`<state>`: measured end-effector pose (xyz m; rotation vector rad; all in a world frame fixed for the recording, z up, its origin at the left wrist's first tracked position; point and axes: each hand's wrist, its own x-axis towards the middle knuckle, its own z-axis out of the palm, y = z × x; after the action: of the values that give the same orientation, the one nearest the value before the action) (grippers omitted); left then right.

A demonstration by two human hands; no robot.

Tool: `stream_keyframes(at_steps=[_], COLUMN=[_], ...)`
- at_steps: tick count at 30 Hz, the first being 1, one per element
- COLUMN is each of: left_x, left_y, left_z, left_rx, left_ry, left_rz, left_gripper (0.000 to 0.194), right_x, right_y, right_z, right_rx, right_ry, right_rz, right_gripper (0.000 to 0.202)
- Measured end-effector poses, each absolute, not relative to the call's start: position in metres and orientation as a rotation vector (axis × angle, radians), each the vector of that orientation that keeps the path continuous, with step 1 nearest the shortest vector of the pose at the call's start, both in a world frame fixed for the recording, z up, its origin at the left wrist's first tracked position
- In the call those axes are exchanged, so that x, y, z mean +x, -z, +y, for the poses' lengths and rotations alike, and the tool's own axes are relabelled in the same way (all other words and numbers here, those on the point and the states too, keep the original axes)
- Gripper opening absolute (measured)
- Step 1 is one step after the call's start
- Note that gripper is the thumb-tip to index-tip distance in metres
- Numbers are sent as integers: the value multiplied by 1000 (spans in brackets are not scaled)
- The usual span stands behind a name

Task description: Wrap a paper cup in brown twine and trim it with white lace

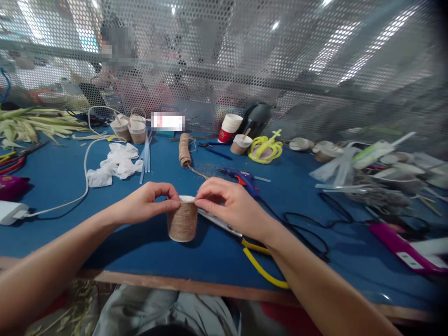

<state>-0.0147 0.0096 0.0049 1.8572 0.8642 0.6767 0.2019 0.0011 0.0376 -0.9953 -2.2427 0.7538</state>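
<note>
The left hand [149,203] and the right hand [227,205] both pinch the white rim of a twine-wrapped cup [182,219], fingers closed on it from 9 and 3 o'clock. The cup stands upright on the blue tabletop [56,177], near its front edge.

Surrounding items: scissors with yellow handles [245,245] lie under the right hand, touching or just beside the cup at 4 o'clock. A blue glue gun [241,178] lies at 1 o'clock, its black cable [304,228] looping toward 3 o'clock. A twine spool [184,150] lies at 12 o'clock, its strand running toward the cup. Crumpled white plastic [115,163] and a white cable [86,172] lie at 10 o'clock.

Open tabletop lies at 8 to 9 o'clock, left of the cup. The right side is crowded with cable and scrap. A perforated screen [245,60] closes the far edge.
</note>
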Motion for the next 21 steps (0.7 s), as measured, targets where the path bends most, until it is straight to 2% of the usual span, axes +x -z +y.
stream_keyframes(at_steps=[6,13,21], left_x=[-12,-13,-11], left_y=[-6,-6,-9], left_z=[9,7,4], left_rx=[1871,1918,2000], left_ry=[-686,-701,-660], left_rz=[942,918,897], left_gripper=[18,18,16], right_x=[201,196,193], right_y=[-28,-18,-18], right_z=[-14,-13,-13], right_rx=[-1090,-1173,-1231], right_ry=[-701,-880,-986], right_rz=[-2217,-2127,-2087], right_gripper=[5,21,17])
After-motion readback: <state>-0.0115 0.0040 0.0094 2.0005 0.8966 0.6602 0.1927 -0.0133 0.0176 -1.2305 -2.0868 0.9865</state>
